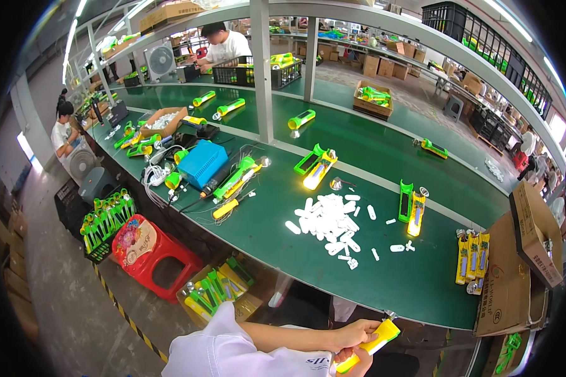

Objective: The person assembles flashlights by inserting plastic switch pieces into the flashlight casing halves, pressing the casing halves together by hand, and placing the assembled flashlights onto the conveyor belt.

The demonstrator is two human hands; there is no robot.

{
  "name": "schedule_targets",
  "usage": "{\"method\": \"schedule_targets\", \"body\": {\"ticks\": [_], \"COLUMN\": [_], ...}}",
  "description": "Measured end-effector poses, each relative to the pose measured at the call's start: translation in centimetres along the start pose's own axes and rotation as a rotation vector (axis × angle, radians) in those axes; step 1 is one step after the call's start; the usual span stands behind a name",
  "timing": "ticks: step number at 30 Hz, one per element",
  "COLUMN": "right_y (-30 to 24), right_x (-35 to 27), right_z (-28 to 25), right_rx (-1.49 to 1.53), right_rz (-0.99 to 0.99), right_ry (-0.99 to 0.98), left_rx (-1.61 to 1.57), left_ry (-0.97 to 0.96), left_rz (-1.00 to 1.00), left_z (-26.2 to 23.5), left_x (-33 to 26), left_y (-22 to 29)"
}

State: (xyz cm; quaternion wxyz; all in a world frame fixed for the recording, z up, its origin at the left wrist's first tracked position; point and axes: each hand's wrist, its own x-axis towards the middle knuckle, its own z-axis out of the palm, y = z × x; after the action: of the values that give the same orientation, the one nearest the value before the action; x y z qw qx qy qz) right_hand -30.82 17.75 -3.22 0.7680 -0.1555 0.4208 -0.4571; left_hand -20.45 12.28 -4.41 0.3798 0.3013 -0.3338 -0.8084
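Note:
A yellow and green flashlight (383, 338), with a small shiny reflector at its far end, is held low in front of me, just off the near table edge. My left hand (353, 334) reaches across from the left and has its fingers closed on the flashlight's upper side. Below it, my right hand (360, 363) is wrapped round the lower end; part of this hand is hidden. Beyond them, a pile of small white plastic pieces (326, 218) lies on the green table (264, 242). Two opened flashlights, one lit (321, 173) and another lit (415, 217), rest behind and beside the pile.
A cardboard box (512, 289) stands at the right, beside several stacked yellow flashlight halves (471, 261). A blue box-shaped device (202, 163) with cables and a soldering iron (225, 209) sits left. A red stool (160, 257) is on the floor. A metal post (261, 75) rises mid-table.

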Motion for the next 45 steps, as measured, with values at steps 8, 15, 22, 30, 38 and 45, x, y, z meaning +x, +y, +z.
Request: {"method": "schedule_targets", "body": {"ticks": [8, 15, 22, 30, 38, 45], "right_y": [0.6, 1.2, -0.8, -8.7, -15.3, -14.1], "right_x": [0.0, 0.3, -1.2, 1.2, 0.2, 0.0], "right_z": [0.8, -0.6, 1.2, 0.5, 2.6, 1.9], "right_rx": [0.011, -0.024, -0.086, -0.766, -2.057, -2.164], "right_rz": [0.014, 0.07, 0.101, -0.114, -0.665, -1.152], "right_ry": [0.057, -0.01, -0.098, -0.196, -0.188, -0.097], "left_rx": [-0.02, -0.043, -0.043, 0.975, 1.101, 1.558], "left_ry": [0.11, 0.137, 0.083, 0.614, 0.505, -0.097], "left_rz": [0.029, 0.038, 0.111, 0.831, 1.033, 0.613], "left_z": [0.2, -0.2, 0.2, -1.9, -2.3, 0.7], "left_x": [0.1, 0.0, -2.2, -6.5, -5.0, -3.2], "left_y": [0.4, -0.1, 1.0, 10.7, 14.9, 14.2]}}
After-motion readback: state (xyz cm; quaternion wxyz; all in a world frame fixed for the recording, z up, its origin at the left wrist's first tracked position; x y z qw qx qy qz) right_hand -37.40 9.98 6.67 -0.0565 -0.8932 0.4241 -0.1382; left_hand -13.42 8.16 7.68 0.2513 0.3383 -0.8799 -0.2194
